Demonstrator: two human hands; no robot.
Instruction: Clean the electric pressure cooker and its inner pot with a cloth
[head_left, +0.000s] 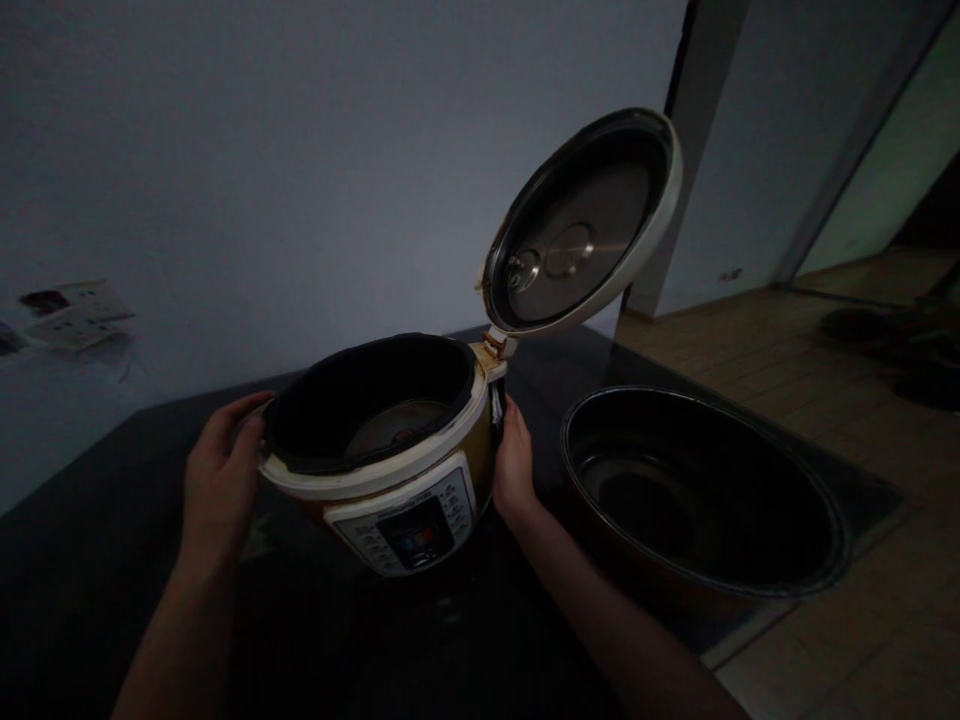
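Observation:
A white and gold electric pressure cooker (409, 525) stands on the dark counter, its control panel facing me. Its round lid (581, 220) is hinged up and tilts to the right, showing the metal underside. Inside the cooker body, where no inner pot sits, the heating plate shows at the bottom. My left hand (225, 465) grips the left side of the rim, fingers curled behind it. Against the right side, below the hinge, my right hand (514, 455) holds the body by its dark handle; part of its fingers is hidden. A dark inner pot (705, 490) rests to the right, apart from my right hand.
The dark countertop (285, 640) runs along a pale wall (300, 160) at the back. Switch plates or sockets (79, 315) are on the wall at left. Beyond the counter's right edge lies a tiled floor (847, 350), with dark objects at far right.

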